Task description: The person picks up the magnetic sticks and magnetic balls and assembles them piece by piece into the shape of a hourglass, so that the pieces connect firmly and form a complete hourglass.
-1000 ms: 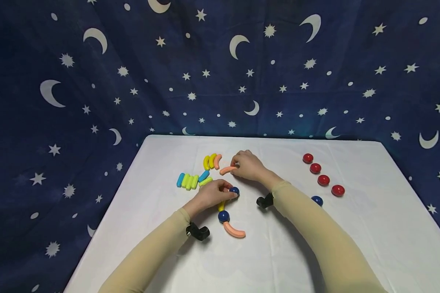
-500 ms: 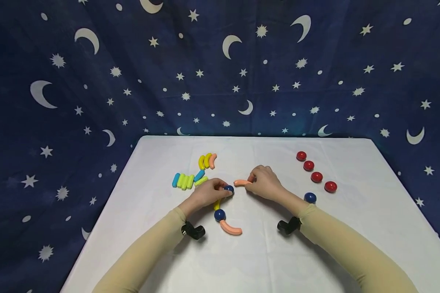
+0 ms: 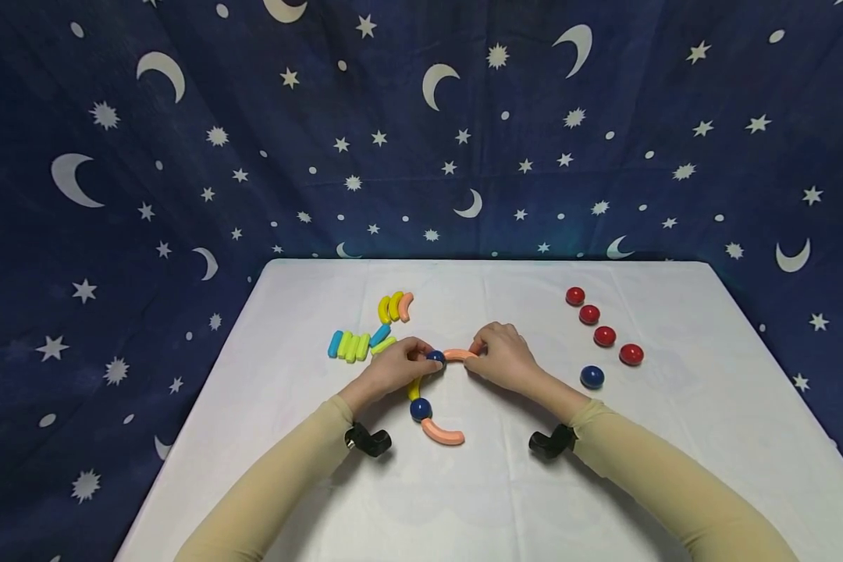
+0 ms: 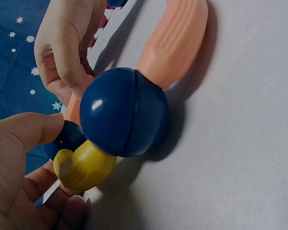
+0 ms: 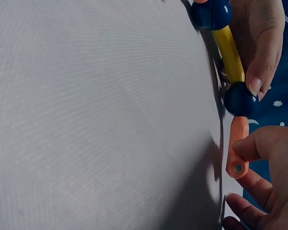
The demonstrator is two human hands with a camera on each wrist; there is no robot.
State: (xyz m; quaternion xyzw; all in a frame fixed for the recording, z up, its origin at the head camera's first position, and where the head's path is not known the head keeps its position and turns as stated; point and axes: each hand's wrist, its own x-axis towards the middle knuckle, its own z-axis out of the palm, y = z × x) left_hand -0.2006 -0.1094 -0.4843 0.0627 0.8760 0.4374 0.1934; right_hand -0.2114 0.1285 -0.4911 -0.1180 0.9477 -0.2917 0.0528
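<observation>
My left hand (image 3: pixel 389 370) pinches a dark blue ball (image 3: pixel 435 359) between thumb and fingers. A curved orange magnetic rod (image 3: pixel 458 355) touches that ball on its right, and my right hand (image 3: pixel 503 359) pinches the rod's other end. In the right wrist view, a round metal tip shows in the orange rod's (image 5: pixel 238 139) free end. From the held ball a yellow curved rod (image 5: pixel 229 52) runs to another blue ball (image 4: pixel 125 112). A further orange curved rod (image 3: pixel 442 434) joins that nearer ball and lies toward the table's front.
Beyond my left hand lie yellow and orange curved rods (image 3: pixel 396 306), with several short lime and blue rods (image 3: pixel 352 347) beside them. At right, several red balls (image 3: pixel 605 336) form a slanting row above a loose blue ball (image 3: pixel 592 378). A white cloth (image 3: pixel 520 492) covers the table.
My right hand has brought the orange rod from near the back pieces, first right and nearer, then left against the held ball. My left hand keeps its pinch on the ball.
</observation>
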